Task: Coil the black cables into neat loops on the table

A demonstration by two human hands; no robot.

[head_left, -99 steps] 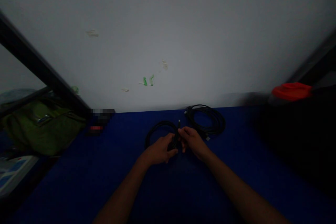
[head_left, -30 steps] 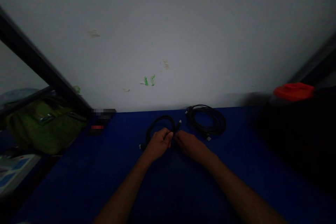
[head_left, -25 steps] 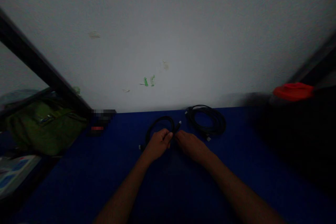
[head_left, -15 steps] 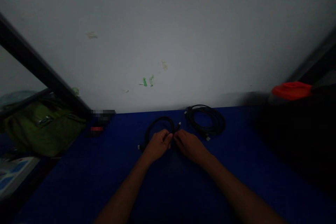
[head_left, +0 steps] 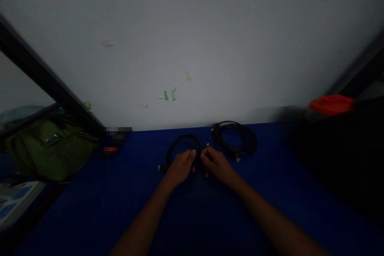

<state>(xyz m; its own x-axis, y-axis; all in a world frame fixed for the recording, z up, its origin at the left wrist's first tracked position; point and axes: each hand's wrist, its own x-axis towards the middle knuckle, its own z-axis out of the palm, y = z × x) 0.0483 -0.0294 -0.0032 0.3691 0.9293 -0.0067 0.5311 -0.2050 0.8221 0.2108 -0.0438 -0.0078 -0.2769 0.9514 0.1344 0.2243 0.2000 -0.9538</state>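
A black cable [head_left: 183,137] curves in a loop on the blue surface [head_left: 192,216], with a light-tipped plug at its left end. My left hand [head_left: 181,166] is closed on the right side of this loop, thumb on top. Just to its right, my right hand [head_left: 217,165] has its fingers curled together by the cable's other plug [head_left: 207,145], whose pale tip shows above the fingertips. What lies between those fingers is too dark to tell. A second coiled black cable [head_left: 250,140] rests behind my right hand, near the wall.
A pale wall [head_left: 228,48] rises behind the surface. At the left are a green bag [head_left: 48,148], a dark blurred object [head_left: 120,136] and a black frame bar [head_left: 45,72]. A dark mass with a red-orange item [head_left: 331,105] stands at the right.
My hands have moved slightly apart. The plug by my right hand has shifted a little right and down, and the loop looks rounder on its right side.
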